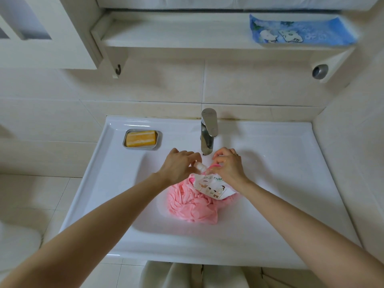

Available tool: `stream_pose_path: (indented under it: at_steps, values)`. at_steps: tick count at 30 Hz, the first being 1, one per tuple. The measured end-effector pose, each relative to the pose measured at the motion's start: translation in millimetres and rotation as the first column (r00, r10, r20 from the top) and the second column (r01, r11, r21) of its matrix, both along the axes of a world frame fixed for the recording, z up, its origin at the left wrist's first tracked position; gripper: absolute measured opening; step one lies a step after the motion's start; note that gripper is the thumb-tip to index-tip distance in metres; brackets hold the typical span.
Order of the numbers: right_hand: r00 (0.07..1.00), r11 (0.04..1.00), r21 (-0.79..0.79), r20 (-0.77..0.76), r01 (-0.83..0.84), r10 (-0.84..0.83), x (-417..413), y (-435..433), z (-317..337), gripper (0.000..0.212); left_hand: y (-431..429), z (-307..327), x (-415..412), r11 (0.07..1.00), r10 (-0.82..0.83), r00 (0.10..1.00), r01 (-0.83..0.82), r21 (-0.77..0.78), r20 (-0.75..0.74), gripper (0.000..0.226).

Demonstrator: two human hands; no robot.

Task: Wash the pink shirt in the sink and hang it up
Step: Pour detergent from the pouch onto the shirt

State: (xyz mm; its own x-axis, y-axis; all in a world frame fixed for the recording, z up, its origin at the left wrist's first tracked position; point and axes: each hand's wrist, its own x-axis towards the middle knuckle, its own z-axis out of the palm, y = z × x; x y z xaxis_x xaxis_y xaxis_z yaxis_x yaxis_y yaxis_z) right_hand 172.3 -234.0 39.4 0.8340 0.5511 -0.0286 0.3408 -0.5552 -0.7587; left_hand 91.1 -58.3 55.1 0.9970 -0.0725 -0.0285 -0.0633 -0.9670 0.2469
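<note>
The pink shirt [192, 206] lies crumpled in the basin of the white sink [280, 183], just below the tap [208, 132]. On top of it rests a white printed pouch [212, 187] with small figures and green letters. My left hand [179, 165] pinches the pouch's white cap end. My right hand [228, 165] grips the pouch's upper part near a pink edge. Both hands are close together under the spout. No water is visibly running.
A yellow soap bar in a metal dish [142, 139] sits on the sink's left rear deck. A blue printed cloth [301, 31] lies on the shelf above. A small hook [118, 69] hangs under the shelf's left end. Tiled walls close in on both sides.
</note>
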Motion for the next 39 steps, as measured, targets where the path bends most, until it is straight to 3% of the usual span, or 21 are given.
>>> stream_pose_path:
  at_steps: [4,6,8,11,14,22,24,25,27,29,30,32,34,36,39]
  values:
    - [0.999,0.999,-0.030,0.031,-0.022,0.023,2,-2,2,0.021,-1,6,2,0.985,0.171,0.985,-0.171,0.018,-0.017,0.081]
    - [0.999,0.999,-0.040,0.029,-0.020,0.021,2,-2,2,0.020,1,7,2,0.963,0.214,0.975,-0.222,-0.150,-0.066,0.066]
    - [1.000,1.000,-0.020,0.005,-0.003,0.003,1,-2,3,0.018,0,7,0,0.865,0.243,0.963,-0.271,-0.422,-0.118,0.032]
    - [0.999,1.000,-0.006,-0.027,0.019,-0.019,1,-1,1,0.020,-6,5,-4,0.780,0.226,0.961,-0.276,-0.561,-0.159,0.029]
    - [1.000,1.000,-0.019,-0.027,0.009,-0.009,3,-1,-2,0.023,-15,0,-5,0.818,0.191,0.971,-0.237,-0.525,-0.141,0.032]
    - [0.999,1.000,-0.022,-0.032,-0.016,0.015,10,-8,-5,0.020,-22,5,7,0.964,0.164,0.983,-0.178,-0.200,-0.084,0.033]
    - [0.994,0.996,-0.049,-0.080,-0.080,0.076,12,-17,-3,0.039,-19,4,5,0.968,0.164,0.986,-0.168,-0.186,-0.040,0.032]
    - [0.978,0.994,-0.038,-0.186,-0.101,0.092,14,-26,-2,0.055,-18,3,3,0.967,0.168,0.985,-0.170,-0.192,-0.029,0.031]
    - [0.869,0.996,0.052,-0.488,-0.067,0.084,16,-46,-7,0.088,-14,3,0,0.962,0.169,0.985,-0.169,-0.216,-0.020,0.030]
    - [0.725,0.989,0.131,-0.675,-0.067,0.138,13,-60,-21,0.123,-14,2,-2,0.960,0.155,0.988,-0.156,-0.234,-0.021,0.030]
    - [0.678,0.986,0.132,-0.716,-0.103,0.166,10,-63,-29,0.137,-14,2,-3,0.959,0.153,0.988,-0.154,-0.238,-0.022,0.030]
    - [0.636,0.976,0.128,-0.742,-0.175,0.211,2,-62,-40,0.144,-12,1,-4,0.954,0.176,0.984,-0.177,-0.241,-0.022,0.030]
    - [0.703,0.970,0.089,-0.674,-0.226,0.226,-5,-60,-53,0.138,-6,0,-6,0.946,0.210,0.977,-0.213,-0.244,-0.035,0.030]
    - [0.841,0.967,-0.046,-0.506,-0.249,0.192,-11,-62,-72,0.118,1,-2,-8,0.937,0.239,0.969,-0.245,-0.247,-0.054,0.030]
    - [0.963,0.932,-0.321,-0.255,-0.170,0.088,-17,-59,-94,0.124,8,-4,-12,0.932,0.252,0.965,-0.261,-0.253,-0.068,0.030]
